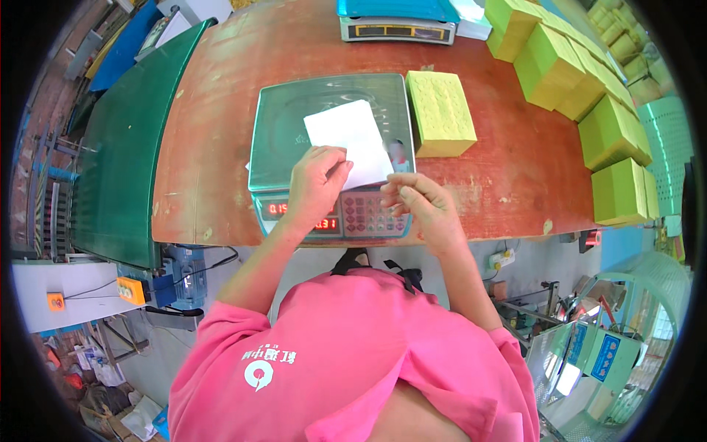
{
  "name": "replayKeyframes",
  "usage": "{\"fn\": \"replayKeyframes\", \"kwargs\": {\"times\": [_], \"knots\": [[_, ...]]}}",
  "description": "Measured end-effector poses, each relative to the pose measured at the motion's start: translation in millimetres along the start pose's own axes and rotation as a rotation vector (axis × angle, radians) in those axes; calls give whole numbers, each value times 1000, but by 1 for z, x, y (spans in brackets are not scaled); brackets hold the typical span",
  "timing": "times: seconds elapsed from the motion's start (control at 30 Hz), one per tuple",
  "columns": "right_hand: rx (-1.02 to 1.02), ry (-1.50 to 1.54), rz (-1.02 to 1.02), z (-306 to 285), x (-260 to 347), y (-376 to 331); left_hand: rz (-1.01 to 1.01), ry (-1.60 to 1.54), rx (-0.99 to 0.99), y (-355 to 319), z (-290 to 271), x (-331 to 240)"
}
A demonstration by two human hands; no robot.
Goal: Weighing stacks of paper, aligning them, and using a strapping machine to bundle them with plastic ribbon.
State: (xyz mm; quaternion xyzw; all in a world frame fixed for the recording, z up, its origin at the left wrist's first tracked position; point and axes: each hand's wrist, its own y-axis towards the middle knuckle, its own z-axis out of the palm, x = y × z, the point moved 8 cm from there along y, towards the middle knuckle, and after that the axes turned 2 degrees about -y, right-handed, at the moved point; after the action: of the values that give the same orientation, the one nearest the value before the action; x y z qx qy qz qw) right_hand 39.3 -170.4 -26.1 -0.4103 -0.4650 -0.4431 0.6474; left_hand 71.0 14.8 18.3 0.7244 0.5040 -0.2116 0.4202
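Note:
A white, nearly square stack of paper sheets (353, 136) lies at a slant over the flat pan of a digital weighing scale (276, 158). My left hand (318, 180) is closed at the paper's left edge, thumb and forefinger drawn together on it. At its lower right corner, my right hand (426, 206) has its fingers bent, the fingertips meeting the corner. The thickness of the paper is hard to make out. Red digits glow on the scale's front panel (309, 225), partly covered by my left wrist, beside a keypad (372, 214).
A yellow block-shaped pack (442, 114) stands right of the scale. Several similar yellow packs (618, 129) line the table's right edge. Another scale (398, 20) with a blue pan sits at the far side of the reddish table (210, 147). A green surface (125, 155) adjoins the left.

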Motion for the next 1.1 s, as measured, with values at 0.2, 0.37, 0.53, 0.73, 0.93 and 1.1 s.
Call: {"fn": "replayKeyframes", "kwargs": {"times": [0.2, 0.37, 0.53, 0.73, 0.93, 1.1], "knots": [[-336, -637, -321, 5, 43, 31, -251, -328, 66, -6, -4, 30], [-214, -604, -246, 30, 37, 46, -242, -391, 107, -9, -4, 29], [-106, -579, -336, 52, 37, 58, -369, -717, 87, 1, -8, 29], [-92, -589, -407, 61, 32, 33, -387, -447, 56, 13, -7, 54], [-478, -641, -244, -7, 11, -10, -140, -128, 132, 24, -3, 31], [-495, -579, -233, 2, 7, -9, -42, 147, 288, 32, 13, -3]]}}
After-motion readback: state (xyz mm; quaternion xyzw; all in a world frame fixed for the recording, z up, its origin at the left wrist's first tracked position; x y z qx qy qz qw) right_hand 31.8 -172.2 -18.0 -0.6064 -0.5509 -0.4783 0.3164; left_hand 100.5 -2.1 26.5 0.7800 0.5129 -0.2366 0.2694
